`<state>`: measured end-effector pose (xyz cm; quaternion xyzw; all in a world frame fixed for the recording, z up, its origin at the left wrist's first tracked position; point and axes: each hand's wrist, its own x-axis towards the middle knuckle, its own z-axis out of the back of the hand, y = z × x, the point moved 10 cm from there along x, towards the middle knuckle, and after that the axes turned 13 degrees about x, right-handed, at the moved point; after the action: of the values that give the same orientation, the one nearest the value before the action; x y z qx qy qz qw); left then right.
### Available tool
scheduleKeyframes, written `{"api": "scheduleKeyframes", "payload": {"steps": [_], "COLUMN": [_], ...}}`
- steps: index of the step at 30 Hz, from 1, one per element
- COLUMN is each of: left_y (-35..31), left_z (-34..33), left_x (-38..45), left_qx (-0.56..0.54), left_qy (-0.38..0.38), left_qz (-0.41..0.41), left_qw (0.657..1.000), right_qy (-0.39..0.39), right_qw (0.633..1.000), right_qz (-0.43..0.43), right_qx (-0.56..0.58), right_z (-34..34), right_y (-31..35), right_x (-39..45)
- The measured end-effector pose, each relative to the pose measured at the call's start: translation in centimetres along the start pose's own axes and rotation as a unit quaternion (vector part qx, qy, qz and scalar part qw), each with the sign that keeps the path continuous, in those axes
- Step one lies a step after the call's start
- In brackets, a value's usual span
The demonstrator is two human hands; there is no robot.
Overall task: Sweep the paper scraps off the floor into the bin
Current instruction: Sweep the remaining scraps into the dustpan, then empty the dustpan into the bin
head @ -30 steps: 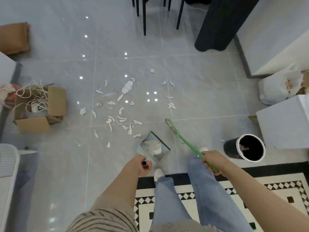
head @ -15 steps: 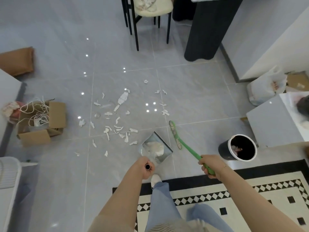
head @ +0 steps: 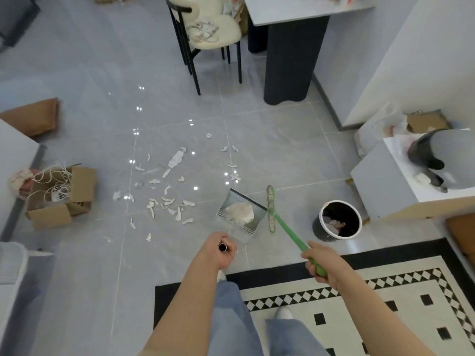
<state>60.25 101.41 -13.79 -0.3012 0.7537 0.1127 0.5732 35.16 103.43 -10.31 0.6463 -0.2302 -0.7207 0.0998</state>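
She has backed onto the rug, left hand gripping the loaded dustpan, right hand gripping the broom, bin at three o'clock, ready for tipping.

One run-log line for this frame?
left hand: grips dustpan handle | right hand: grips green broom | dustpan: holds paper | scraps: on floor | bin: right

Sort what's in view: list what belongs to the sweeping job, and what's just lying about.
For the job: paper scraps, dustpan, green broom, bin, left hand, right hand.

Lying about: cardboard box, chair, patterned rug, brown bag.
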Motion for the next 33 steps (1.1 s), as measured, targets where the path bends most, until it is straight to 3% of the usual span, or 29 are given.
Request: {"api": "scheduleKeyframes", "payload": {"steps": [12,23,33], "left_y": [8.1,11.6,12.9], "left_z": [-4.1,-3.6,-8.4], "left_x": [-5.8,-7.4,-8.4], "left_qx": [0.025,0.162,0.271], "left_qy": [0.037,0.044,0.063], "left_qz": [-0.013,-0.014,-0.018], "left_qw": [0.999,0.986,0.96], "right_qy": [0.012,-0.033,-0.046], "right_qw": [0.996,0.984,0.967], "right_qz": [-0.019,-0.034,-0.026], "right_qx": [0.086,0.174,0.25], "right_z": [7.5,11.7,15.9], "right_y": [-4.2,-12.0,-12.8], "right_x": [-4.0,-9.8,-9.8]}}
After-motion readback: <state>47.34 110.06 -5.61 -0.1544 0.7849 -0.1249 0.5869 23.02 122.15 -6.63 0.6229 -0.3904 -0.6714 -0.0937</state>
